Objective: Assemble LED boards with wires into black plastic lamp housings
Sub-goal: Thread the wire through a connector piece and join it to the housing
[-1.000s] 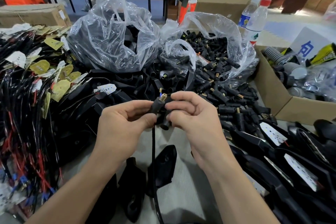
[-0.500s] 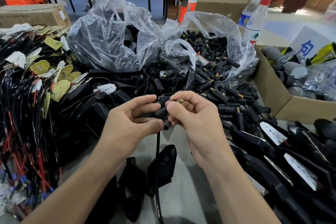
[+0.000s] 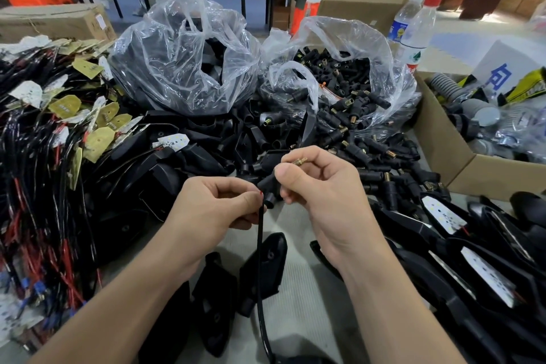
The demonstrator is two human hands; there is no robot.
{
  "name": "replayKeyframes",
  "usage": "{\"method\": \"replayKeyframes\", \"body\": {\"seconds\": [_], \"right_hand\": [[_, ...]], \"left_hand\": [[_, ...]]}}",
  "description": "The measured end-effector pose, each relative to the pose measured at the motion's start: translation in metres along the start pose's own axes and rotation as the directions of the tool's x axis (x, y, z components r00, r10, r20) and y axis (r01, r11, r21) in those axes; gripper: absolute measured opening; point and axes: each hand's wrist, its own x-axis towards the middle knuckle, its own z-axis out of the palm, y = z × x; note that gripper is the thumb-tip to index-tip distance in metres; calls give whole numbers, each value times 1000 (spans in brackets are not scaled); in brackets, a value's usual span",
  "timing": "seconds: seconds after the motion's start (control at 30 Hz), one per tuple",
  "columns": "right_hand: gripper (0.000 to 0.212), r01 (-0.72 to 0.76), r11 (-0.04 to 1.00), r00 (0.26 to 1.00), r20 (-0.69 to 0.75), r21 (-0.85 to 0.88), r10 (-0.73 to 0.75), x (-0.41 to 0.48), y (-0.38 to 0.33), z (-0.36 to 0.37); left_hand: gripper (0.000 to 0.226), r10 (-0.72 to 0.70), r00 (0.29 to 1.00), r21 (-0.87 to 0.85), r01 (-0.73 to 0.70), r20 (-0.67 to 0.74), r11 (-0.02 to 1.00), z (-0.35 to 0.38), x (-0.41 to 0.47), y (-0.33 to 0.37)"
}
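My right hand (image 3: 320, 195) grips a small black stem fitting (image 3: 267, 183) whose brass threaded end (image 3: 299, 161) sticks out above my fingers. My left hand (image 3: 217, 207) pinches the top of a black sheathed wire (image 3: 260, 260), a red tip showing at my fingertips, right beside the fitting's lower opening. The wire hangs down to the bottom edge of the view. Black lamp housings (image 3: 264, 269) lie below my hands. LED boards with wires (image 3: 97, 139) are heaped at the left.
Two clear plastic bags stand behind: one with black housings (image 3: 183, 68), one with brass-ended stem fittings (image 3: 348, 80). Loose fittings (image 3: 378, 154) spill in front. Housings with LED boards fitted (image 3: 478, 278) are stacked at the right. A cardboard box (image 3: 443, 139) and two bottles (image 3: 413, 29) sit at the right rear.
The fitting turned in my hands: its brass end swung from pointing up between both hands to the right, above my right fingers. My left hand shifted from the fitting down to the wire's tip.
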Motion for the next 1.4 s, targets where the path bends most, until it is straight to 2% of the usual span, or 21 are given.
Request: {"method": "replayKeyframes", "body": {"seconds": [0.13,0.27,0.4,0.5,0.57,0.63,0.7,0.87,1.03,1.23,1.3,1.4], "right_hand": [[10,6,965,1000,-27,-262,-14,2,2,-3],[10,-18,979,999,-53,-204,8,3,2,-4],[9,-13,985,997,-83,-173,-2,4,1,-5],[13,11,953,997,-74,-303,-35,4,3,-4],[14,35,932,997,-51,-360,-57,2,4,-1],[8,56,945,997,-23,-321,-67,0,4,2],[6,62,978,997,-21,-199,-68,-1,1,4],[19,64,988,989,-124,-141,-82,-3,-1,7],[12,-9,998,979,-205,-57,-3,-4,-1,9],[23,-31,969,990,-138,-244,-3,-6,4,12],[21,-7,948,983,-177,-317,-52,-6,5,13],[22,6,967,966,-249,-253,-71,-3,6,13]], "left_hand": [[13,45,998,88,-40,-46,995,4,0,-1],[20,73,996,76,-69,-59,995,5,-2,-2],[24,92,996,42,-92,7,995,8,-4,-1],[38,104,995,94,-104,13,990,10,-4,-2],[26,121,993,116,-120,1,986,10,-3,-1],[19,120,992,84,-117,-32,990,8,-3,1],[29,112,992,88,-107,-56,990,5,-2,2],[29,92,993,133,-82,-74,988,4,-5,4],[17,129,989,212,-111,-72,971,3,-4,1],[25,245,970,244,-237,-3,940,3,-6,1],[20,213,977,237,-208,4,949,2,-4,0],[18,111,993,152,-115,36,982,2,-3,0]]}}
